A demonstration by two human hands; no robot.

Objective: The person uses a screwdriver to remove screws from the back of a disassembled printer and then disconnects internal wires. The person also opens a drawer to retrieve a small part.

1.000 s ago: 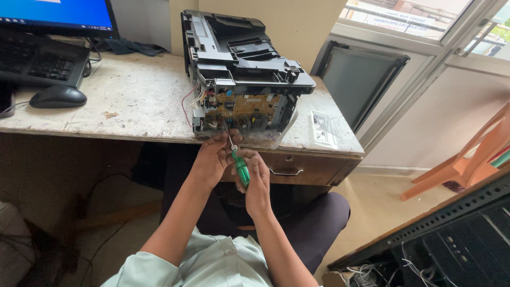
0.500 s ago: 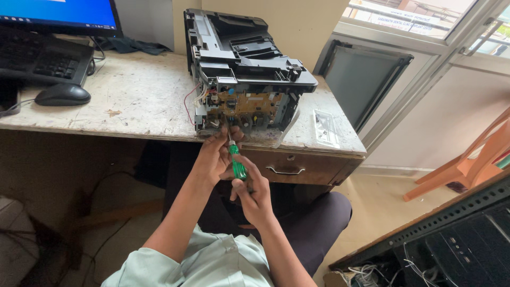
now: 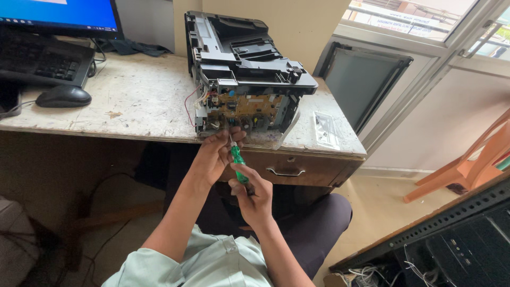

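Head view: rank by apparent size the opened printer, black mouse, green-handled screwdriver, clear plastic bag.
1. Opened dark grey printer with exposed circuit board
2. Black computer mouse and clear plastic bag: look alike, not ranked
3. Green-handled screwdriver, partly hidden by both hands

Worn desk (image 3: 133, 101) carries opened printer (image 3: 244, 69), mouse (image 3: 64, 96), keyboard (image 3: 45, 64).

Both hands raised close together, forearms converging.
Left hand (image 3: 217, 154) curls just above the right hand (image 3: 254, 192), whose fingers are closed in a fist.
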